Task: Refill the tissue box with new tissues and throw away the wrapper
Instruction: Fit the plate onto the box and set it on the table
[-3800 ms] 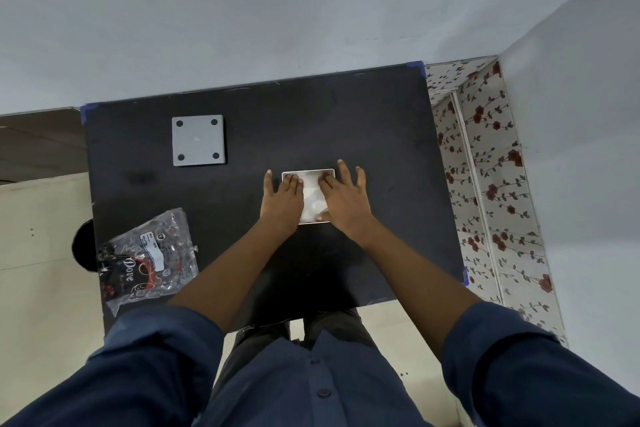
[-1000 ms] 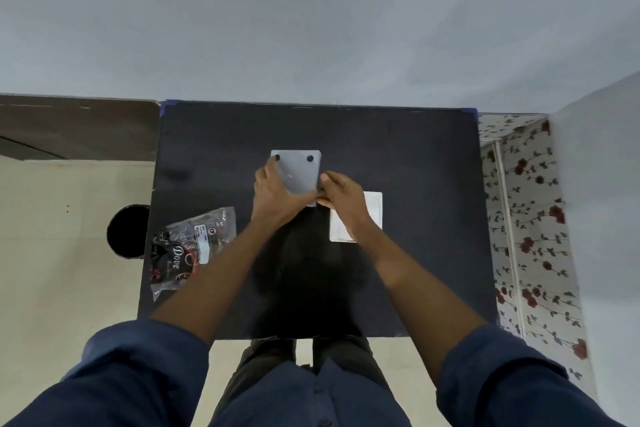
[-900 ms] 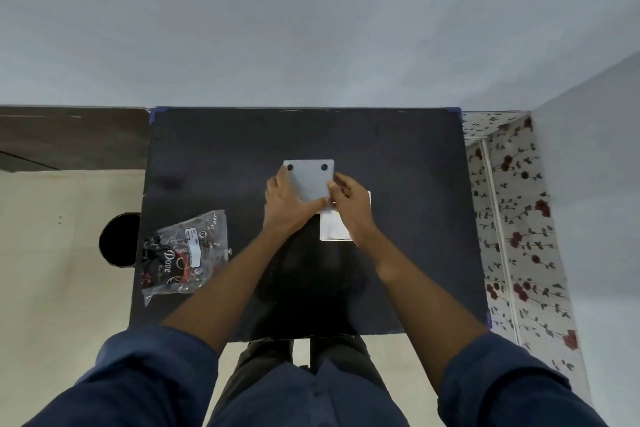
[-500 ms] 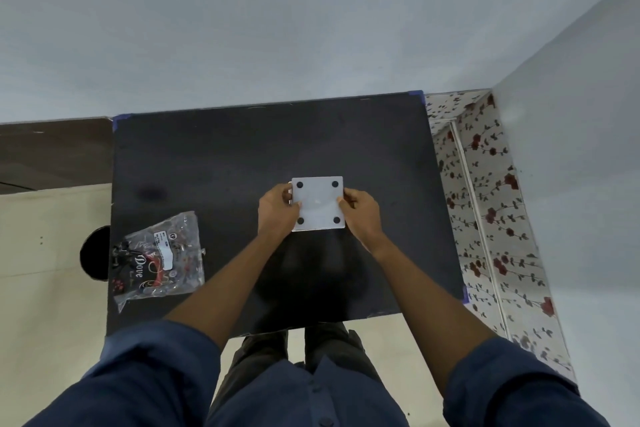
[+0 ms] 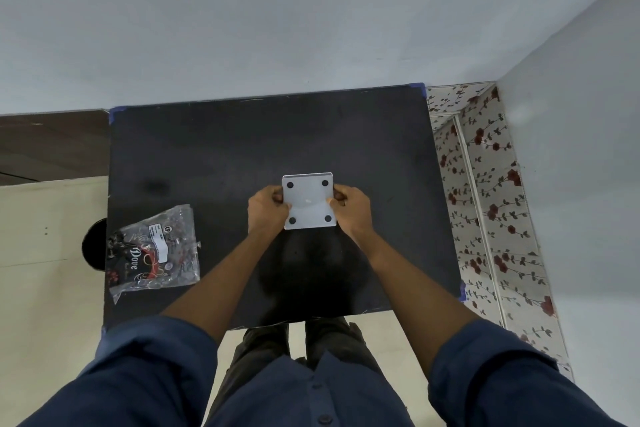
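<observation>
A crumpled clear wrapper (image 5: 154,251) is lying at the left edge of the black table (image 5: 221,149), its long axis slanting toward the far right. The left hand (image 5: 267,211) is clamping the left side of the grey tissue box (image 5: 309,200) near the table's middle. The box is nearly square, showing four dark dots on its upturned face. The right hand (image 5: 351,211) is clamping its right side.

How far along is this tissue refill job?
Mostly done, it seems. No loose tissues show on the table, so they are likely already inside. In hand: the left hand and right hand press the grey base plate onto the upturned box. Left: the empty wrapper lies on the table; it needs throwing away.
</observation>
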